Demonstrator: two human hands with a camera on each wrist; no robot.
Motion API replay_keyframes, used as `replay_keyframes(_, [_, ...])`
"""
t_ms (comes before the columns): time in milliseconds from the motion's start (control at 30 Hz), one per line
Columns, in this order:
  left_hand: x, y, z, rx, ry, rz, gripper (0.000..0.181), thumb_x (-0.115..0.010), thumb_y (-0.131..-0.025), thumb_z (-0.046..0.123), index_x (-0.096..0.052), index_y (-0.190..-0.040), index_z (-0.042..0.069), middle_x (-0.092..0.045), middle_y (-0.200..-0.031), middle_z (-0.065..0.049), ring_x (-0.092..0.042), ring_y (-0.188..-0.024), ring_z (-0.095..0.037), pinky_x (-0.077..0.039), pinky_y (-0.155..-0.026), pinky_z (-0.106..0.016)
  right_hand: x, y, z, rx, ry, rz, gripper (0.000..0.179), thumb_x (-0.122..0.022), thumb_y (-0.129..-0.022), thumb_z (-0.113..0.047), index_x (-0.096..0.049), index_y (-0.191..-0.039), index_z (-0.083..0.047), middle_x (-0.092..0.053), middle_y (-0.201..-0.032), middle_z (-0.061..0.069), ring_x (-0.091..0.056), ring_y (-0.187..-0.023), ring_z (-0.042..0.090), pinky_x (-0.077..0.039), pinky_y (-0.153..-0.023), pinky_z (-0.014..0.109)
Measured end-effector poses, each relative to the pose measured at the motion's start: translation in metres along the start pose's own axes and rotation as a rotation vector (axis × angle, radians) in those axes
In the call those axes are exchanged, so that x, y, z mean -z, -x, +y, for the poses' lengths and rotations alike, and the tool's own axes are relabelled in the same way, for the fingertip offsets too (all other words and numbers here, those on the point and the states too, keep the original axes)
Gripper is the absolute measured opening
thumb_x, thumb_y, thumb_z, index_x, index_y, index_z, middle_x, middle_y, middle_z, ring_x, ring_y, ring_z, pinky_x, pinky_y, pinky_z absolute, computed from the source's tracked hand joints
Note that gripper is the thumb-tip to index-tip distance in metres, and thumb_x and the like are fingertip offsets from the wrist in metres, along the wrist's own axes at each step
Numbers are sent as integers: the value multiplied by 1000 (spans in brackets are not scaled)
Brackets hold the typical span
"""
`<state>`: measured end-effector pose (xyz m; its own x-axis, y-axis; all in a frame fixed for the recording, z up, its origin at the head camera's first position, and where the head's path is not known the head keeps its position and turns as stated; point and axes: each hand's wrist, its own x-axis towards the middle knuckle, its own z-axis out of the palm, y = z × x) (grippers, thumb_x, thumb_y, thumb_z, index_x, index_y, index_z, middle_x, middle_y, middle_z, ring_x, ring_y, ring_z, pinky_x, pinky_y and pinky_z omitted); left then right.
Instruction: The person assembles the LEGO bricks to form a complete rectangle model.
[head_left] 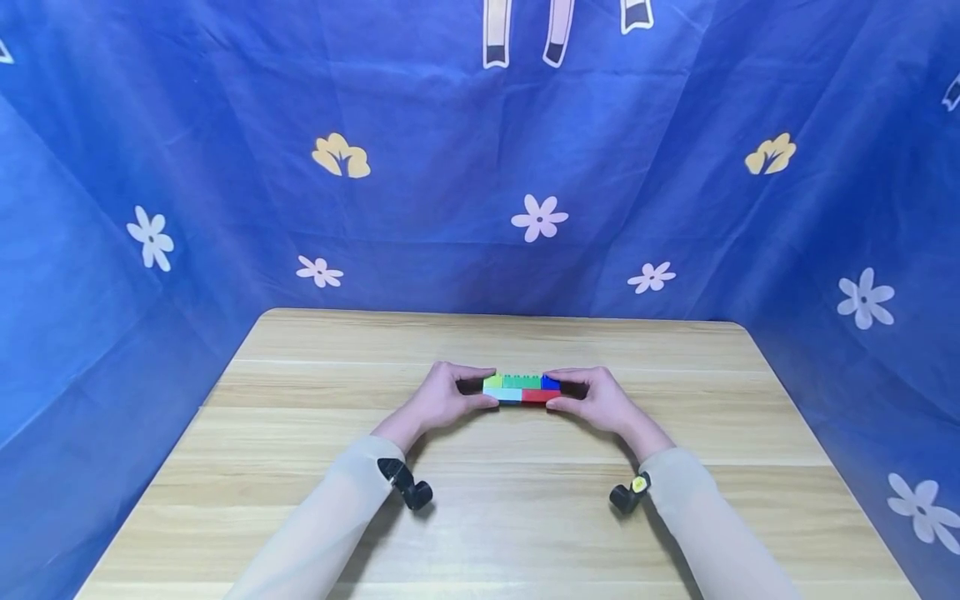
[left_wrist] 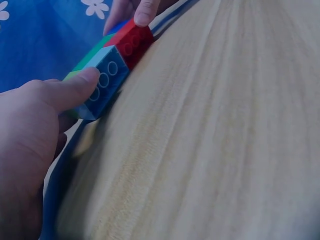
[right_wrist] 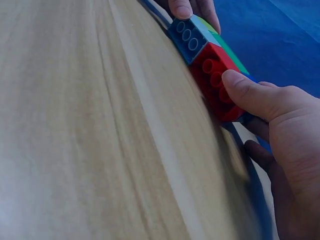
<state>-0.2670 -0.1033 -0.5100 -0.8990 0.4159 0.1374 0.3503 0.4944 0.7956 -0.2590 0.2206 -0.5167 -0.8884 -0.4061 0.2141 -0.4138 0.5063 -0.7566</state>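
Note:
A short bar of joined toy building bricks is held between both hands near the middle of the table in the head view. A light blue brick (head_left: 506,395) and a red brick (head_left: 536,396) form the side nearer the person. Behind them are a lime brick (head_left: 493,381), a green brick (head_left: 522,382) and a blue brick (head_left: 551,383). The left hand (head_left: 441,396) pinches the left end, its thumb on the hollow underside of the light blue brick (left_wrist: 106,80). At the right end, the right hand (head_left: 600,400) pinches with its thumb on the red brick's underside (right_wrist: 214,75).
The wooden table (head_left: 517,500) has rounded far corners. A blue cloth (head_left: 450,208) with white flowers and yellow trees hangs behind it and along both sides. Small black cameras are strapped at the left wrist (head_left: 408,485) and the right wrist (head_left: 628,493).

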Motion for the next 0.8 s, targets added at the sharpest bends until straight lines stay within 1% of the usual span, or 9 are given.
replay_keyframes(67, [0,-1,1,4,9,-3,57,-94,-82,35,-75,-133,17,-73,-129,-3,-64,-128,-27,-44,-115,-45,1,-1,1,-25,-12,-10,50,-93,-85,-30,-77,-131,-19,-73,-131,1,-64,-129,25,-44,-115,47])
replay_keyframes(167, [1,-2,1,18,6,-8,55,-93,-83,35,-76,-133,18,-73,-129,-3,-64,-129,-27,-43,-115,-45,2,-1,1,-45,-28,-18,49,-92,-86,-31,-77,-131,-19,-73,-131,3,-64,-129,27,-44,-115,49])
replay_keyframes(267, [0,-4,0,34,0,-14,53,-92,-84,35,-76,-132,19,-74,-129,-3,-63,-130,-26,-43,-116,-44,2,-2,1,-57,-40,-23,48,-91,-87,-32,-77,-132,-19,-73,-132,5,-63,-129,28,-43,-115,51])
replay_keyframes(467, [-1,-8,-3,63,12,-18,51,-92,-85,34,-77,-131,17,-74,-128,-3,-64,-128,-23,-45,-114,-41,1,-4,6,-102,-67,-36,47,-90,-88,-30,-77,-132,-19,-71,-134,6,-62,-130,28,-41,-117,50])
replay_keyframes(633, [-1,-8,-4,56,29,-12,50,-92,-85,33,-77,-130,16,-75,-126,-4,-65,-125,-23,-46,-112,-41,0,-5,7,-128,-97,-40,46,-89,-89,-29,-77,-132,-19,-72,-133,6,-62,-130,27,-41,-116,51])
replay_keyframes(800, [-1,-7,-4,58,36,-11,50,-91,-86,33,-77,-131,16,-75,-127,-4,-65,-126,-24,-45,-113,-42,-1,-5,8,-131,-114,-44,47,-89,-89,-31,-76,-133,-20,-72,-134,5,-62,-130,27,-41,-116,52])
